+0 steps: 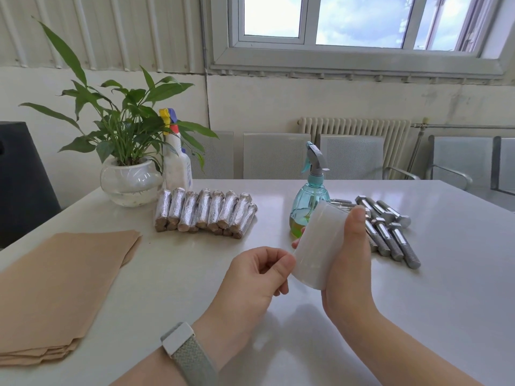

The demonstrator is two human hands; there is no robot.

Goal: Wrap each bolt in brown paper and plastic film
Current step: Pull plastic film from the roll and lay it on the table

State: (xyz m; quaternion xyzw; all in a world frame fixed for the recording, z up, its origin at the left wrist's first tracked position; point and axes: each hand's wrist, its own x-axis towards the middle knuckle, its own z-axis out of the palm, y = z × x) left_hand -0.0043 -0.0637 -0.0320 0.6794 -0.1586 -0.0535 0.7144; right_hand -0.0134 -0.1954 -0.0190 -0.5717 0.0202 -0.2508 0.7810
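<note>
So, R hand (345,263) grips film roll (317,246); L hand (259,274) pinches its edge, above table (446,288).

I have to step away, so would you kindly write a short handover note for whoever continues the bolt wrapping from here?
Right hand grips the white roll of plastic film above the white table; left hand pinches at the roll's edge, apparently seeking the film's end.
Stack of brown paper sheets: near left.
Done: row of film-wrapped bolts, far centre.
Left: pile of bare steel hex bolts, right, behind the roll. No bolt is in hand or on paper yet.
</note>
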